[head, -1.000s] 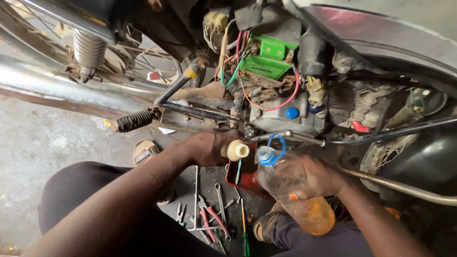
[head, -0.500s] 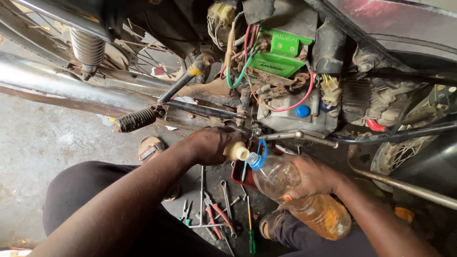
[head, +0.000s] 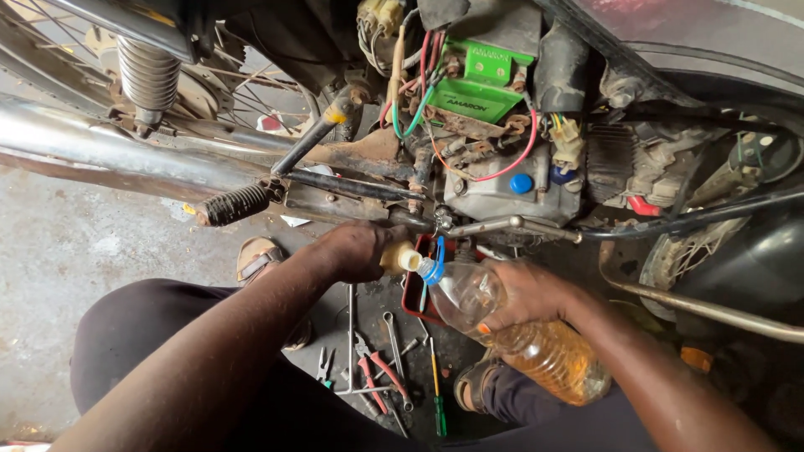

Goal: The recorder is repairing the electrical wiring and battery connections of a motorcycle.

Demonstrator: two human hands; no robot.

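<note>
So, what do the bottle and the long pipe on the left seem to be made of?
The bottle looks like clear thin plastic: the amber liquid shows through it. The exhaust pipe looks like chromed metal, since it is shiny and mirror-like with dull spots.

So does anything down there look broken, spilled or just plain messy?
Messy, yes. Bare coloured wires hang loose and tangled beside the green battery, with no cover over them. Hand tools lie scattered on the floor under the arms. I see no spill from the tilted bottle of amber liquid.
</note>
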